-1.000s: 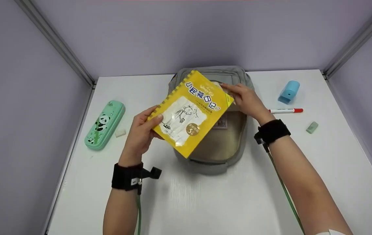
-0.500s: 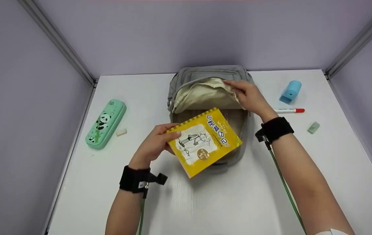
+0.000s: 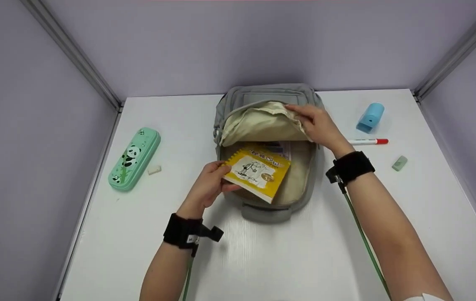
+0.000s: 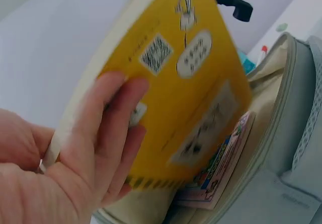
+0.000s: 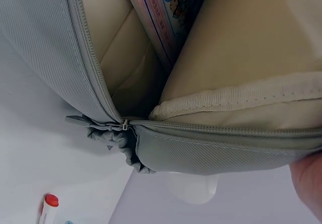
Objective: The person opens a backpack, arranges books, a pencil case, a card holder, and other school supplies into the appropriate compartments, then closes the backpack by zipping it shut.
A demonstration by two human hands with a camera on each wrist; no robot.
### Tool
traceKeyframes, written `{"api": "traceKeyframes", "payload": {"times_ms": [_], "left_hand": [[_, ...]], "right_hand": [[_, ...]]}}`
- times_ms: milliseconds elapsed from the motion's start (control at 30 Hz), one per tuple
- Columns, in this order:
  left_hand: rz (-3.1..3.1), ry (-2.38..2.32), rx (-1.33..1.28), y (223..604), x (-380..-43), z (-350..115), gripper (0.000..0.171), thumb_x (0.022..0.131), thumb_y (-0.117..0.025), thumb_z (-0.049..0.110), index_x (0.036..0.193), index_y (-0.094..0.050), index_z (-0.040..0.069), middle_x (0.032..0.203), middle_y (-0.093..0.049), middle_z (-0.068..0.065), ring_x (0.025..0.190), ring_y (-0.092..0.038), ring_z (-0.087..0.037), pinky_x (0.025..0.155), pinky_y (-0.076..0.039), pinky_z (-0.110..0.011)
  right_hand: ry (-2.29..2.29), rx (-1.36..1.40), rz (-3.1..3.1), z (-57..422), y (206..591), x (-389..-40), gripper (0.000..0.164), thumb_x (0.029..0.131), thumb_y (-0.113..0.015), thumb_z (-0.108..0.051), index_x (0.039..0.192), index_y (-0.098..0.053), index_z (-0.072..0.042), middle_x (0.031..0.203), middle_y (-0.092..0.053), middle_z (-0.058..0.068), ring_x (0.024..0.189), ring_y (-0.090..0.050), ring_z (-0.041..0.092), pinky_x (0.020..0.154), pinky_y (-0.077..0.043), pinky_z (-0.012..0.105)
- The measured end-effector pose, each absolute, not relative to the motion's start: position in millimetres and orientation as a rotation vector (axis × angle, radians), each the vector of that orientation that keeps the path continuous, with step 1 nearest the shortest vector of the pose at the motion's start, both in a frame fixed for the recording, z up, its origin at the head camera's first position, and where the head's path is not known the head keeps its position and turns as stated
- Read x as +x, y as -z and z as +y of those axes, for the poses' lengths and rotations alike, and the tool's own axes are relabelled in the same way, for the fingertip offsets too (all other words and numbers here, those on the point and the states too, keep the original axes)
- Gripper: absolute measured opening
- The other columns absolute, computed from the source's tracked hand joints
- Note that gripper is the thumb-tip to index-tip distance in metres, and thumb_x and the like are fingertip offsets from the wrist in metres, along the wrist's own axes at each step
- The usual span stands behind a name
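A yellow book (image 3: 258, 169) with a cartoon figure on its cover is tilted over the mouth of a grey backpack (image 3: 267, 214). My left hand (image 3: 208, 186) grips its left edge, thumb on the cover and fingers under the back, as the left wrist view shows. The backpack lies on the table with its cream-lined flap (image 3: 263, 123) folded up. At the flap's right edge, my right hand (image 3: 321, 129) pinches the fabric. Inside the backpack rests a pink-edged book (image 5: 163, 20), partly hidden by the yellow one in the head view.
To the left lie a green panda pencil case (image 3: 134, 159) and a cream eraser (image 3: 154, 169). On the right are a blue pencil sharpener (image 3: 370, 117), a red-capped marker (image 3: 369, 141) and a green eraser (image 3: 399, 163). Walls stand behind and at both sides.
The yellow book has moved from in front of the flap, down toward me, then into the backpack's opening with my left hand. The flap has been lifted by my right hand, which now stays put.
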State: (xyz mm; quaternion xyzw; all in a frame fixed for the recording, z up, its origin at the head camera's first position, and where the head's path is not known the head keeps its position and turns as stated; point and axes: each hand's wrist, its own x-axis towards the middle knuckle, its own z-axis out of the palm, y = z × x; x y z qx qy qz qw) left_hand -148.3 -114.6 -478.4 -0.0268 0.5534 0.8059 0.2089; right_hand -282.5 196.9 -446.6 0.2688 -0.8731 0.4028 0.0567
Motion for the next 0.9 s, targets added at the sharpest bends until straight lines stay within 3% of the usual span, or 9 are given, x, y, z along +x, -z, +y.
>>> {"api": "traceKeyframes", "payload": {"times_ms": [167, 333, 667, 900], "left_hand": [[1.481, -2.329, -0.157, 482.8, -152.7, -103.6, 0.038, 0.105, -0.038, 0.007, 0.137, -0.039, -0.014, 0.122, -0.053, -0.031, 0.1, -0.066, -0.033, 0.085, -0.054, -0.035], [1.484, -2.316, -0.135, 488.5, -152.4, -102.2, 0.043, 0.099, -0.051, 0.002, 0.138, -0.039, -0.014, 0.123, -0.056, -0.029, 0.104, -0.064, -0.031, 0.094, -0.049, -0.04], [1.681, -2.255, -0.28, 508.0, -159.7, -87.9, 0.048, 0.094, -0.06, -0.005, 0.136, -0.038, -0.016, 0.114, -0.062, -0.031, 0.091, -0.07, -0.029, 0.081, -0.055, -0.032], [1.613, -2.329, -0.389, 520.7, -174.9, -70.6, 0.049, 0.094, -0.053, -0.011, 0.137, -0.032, -0.02, 0.122, -0.055, -0.036, 0.102, -0.066, -0.035, 0.082, -0.055, -0.031]], "right_hand": [[-1.244, 0.798, -2.663, 196.4, 447.9, -280.2, 0.036, 0.103, -0.052, -0.01, 0.136, -0.061, -0.019, 0.128, -0.061, 0.008, 0.098, -0.054, 0.02, 0.08, -0.041, 0.035], [-1.237, 0.8, -2.667, 194.4, 449.6, -279.5, 0.036, 0.103, -0.052, -0.012, 0.137, -0.061, -0.022, 0.132, -0.06, 0.006, 0.104, -0.054, 0.019, 0.083, -0.042, 0.036], [-1.219, 0.815, -2.653, 197.7, 448.4, -279.3, 0.035, 0.103, -0.052, -0.015, 0.137, -0.061, -0.022, 0.126, -0.062, 0.007, 0.093, -0.053, 0.02, 0.079, -0.04, 0.036], [-1.228, 0.852, -2.634, 198.2, 451.8, -274.6, 0.035, 0.103, -0.052, -0.013, 0.136, -0.061, -0.021, 0.118, -0.064, 0.007, 0.08, -0.048, 0.019, 0.072, -0.038, 0.032]]}}
